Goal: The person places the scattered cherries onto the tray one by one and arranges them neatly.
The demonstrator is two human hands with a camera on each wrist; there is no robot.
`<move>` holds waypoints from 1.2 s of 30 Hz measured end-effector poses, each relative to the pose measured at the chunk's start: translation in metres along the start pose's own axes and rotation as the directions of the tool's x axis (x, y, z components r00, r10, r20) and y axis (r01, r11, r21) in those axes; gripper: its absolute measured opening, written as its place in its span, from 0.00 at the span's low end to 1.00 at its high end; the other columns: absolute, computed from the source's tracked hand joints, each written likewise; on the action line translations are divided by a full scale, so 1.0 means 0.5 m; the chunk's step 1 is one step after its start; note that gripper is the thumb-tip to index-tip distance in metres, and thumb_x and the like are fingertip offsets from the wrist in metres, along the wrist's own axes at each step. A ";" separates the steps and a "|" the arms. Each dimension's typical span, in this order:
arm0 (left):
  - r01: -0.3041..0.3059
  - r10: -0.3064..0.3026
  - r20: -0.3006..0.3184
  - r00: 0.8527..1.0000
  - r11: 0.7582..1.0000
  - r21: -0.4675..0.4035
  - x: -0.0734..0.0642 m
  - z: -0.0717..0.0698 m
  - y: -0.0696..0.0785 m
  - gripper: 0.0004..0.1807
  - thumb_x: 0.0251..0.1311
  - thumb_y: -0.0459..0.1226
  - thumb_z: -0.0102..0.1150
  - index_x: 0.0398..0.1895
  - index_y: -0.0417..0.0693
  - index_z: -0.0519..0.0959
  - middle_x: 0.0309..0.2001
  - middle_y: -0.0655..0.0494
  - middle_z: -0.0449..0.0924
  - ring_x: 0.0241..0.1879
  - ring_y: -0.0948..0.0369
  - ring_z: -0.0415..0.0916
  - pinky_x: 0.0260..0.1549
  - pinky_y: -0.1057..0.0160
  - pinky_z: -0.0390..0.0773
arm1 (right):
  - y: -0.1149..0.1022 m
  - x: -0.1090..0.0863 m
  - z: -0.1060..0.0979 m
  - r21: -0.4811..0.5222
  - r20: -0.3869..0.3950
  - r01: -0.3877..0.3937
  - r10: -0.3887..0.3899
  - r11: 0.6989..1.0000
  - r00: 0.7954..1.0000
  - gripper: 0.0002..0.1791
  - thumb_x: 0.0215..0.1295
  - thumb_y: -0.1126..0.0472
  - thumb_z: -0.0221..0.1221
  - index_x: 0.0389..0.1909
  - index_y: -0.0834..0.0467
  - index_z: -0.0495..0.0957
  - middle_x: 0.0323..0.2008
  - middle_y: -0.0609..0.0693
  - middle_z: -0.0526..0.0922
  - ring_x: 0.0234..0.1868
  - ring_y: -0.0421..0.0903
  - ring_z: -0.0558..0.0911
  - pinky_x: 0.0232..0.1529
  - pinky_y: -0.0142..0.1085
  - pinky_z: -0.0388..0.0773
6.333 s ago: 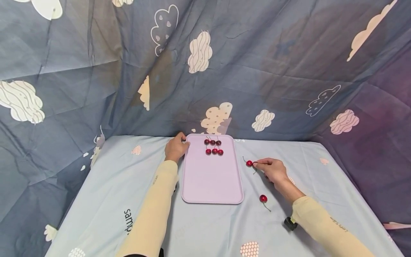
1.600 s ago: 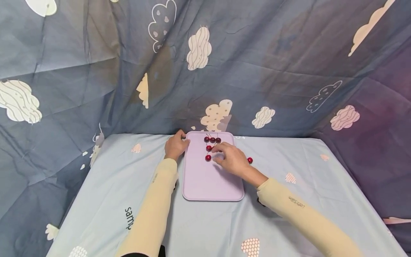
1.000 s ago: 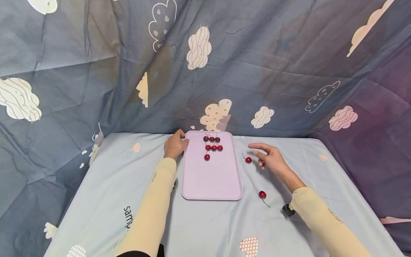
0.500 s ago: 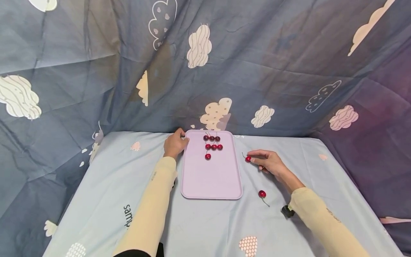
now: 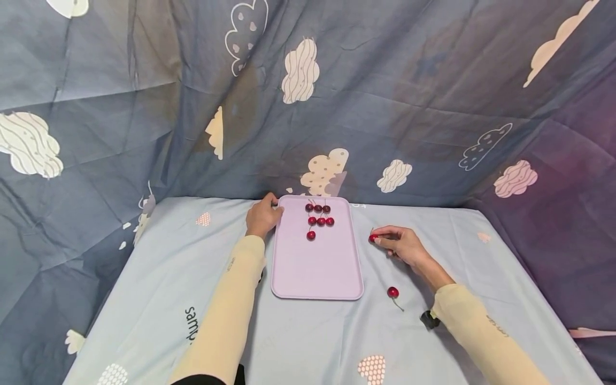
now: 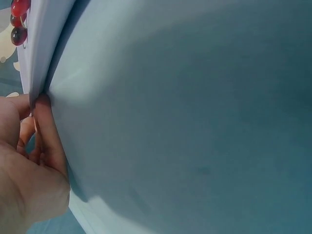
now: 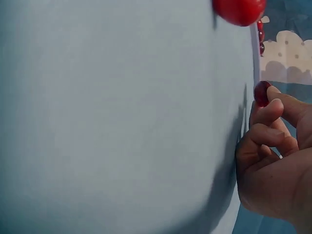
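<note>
My left hand [image 5: 263, 216] holds the upper left edge of a lilac tray [image 5: 315, 272]. The left wrist view shows its thumb and finger pinching the tray's rim [image 6: 41, 58]. On the tray lie several dark red cherries with stems: two rows of three, and a single cherry [image 5: 311, 235] below their left end. Right of the tray, my right hand [image 5: 404, 246] pinches another cherry [image 5: 372, 238] between thumb and forefinger. That cherry [image 7: 262, 93] shows at the fingertips in the right wrist view; its other fingers are curled loosely.
One more cherry [image 5: 392, 292] lies on the pale blue cloth [image 5: 308, 342], right of the tray's lower corner, its stem pointing down. A dark cloud-print curtain [image 5: 366, 117] stands behind the table. A small black object [image 5: 429, 320] sits at the right wrist.
A seventh cherry has come onto the tray below the two rows. My right hand has drawn back from the tray and taken hold of another cherry. My left hand keeps its place.
</note>
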State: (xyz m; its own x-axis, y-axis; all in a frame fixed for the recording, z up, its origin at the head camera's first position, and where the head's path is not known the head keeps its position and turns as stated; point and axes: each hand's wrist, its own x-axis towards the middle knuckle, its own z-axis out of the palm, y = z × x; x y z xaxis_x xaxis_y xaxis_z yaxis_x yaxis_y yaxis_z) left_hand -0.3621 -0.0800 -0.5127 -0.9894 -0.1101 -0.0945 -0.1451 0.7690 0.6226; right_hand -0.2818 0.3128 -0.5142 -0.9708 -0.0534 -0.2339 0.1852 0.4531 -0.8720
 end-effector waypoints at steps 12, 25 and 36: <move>-0.019 0.019 -0.015 1.000 1.000 0.008 0.003 0.000 -0.012 0.14 0.73 0.49 0.59 0.55 0.55 0.75 0.45 0.49 0.85 0.51 0.48 0.80 0.59 0.49 0.74 | -0.079 -0.005 0.091 0.141 -0.001 0.134 -0.135 0.981 0.991 0.19 0.68 0.58 0.71 0.55 0.62 0.83 0.38 0.41 0.88 0.22 0.38 0.72 0.22 0.29 0.66; 0.015 -0.015 0.000 1.000 1.000 0.002 0.006 -0.003 -0.003 0.15 0.74 0.49 0.59 0.56 0.55 0.75 0.47 0.48 0.85 0.52 0.48 0.80 0.60 0.48 0.75 | -0.152 0.012 0.202 -0.126 0.054 0.256 -0.251 0.958 0.966 0.11 0.66 0.62 0.71 0.48 0.56 0.86 0.49 0.57 0.89 0.25 0.43 0.76 0.26 0.32 0.75; -0.008 0.008 -0.013 1.000 1.000 -0.001 0.000 0.002 -0.005 0.14 0.73 0.48 0.60 0.54 0.55 0.76 0.47 0.48 0.86 0.52 0.47 0.80 0.59 0.48 0.74 | -0.145 0.029 0.231 -0.244 0.087 0.258 -0.244 0.935 0.966 0.08 0.68 0.63 0.69 0.46 0.54 0.86 0.46 0.54 0.90 0.35 0.45 0.82 0.33 0.35 0.81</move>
State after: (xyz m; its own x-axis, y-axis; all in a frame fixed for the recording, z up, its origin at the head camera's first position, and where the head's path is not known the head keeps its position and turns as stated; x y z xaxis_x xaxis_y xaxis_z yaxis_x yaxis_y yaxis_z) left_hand -0.3619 -0.0811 -0.5151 -0.9906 -0.1118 -0.0794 -0.1369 0.7692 0.6242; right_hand -0.2920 0.1764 -0.5040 -0.9696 -0.2395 -0.0501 -0.1151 0.6271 -0.7704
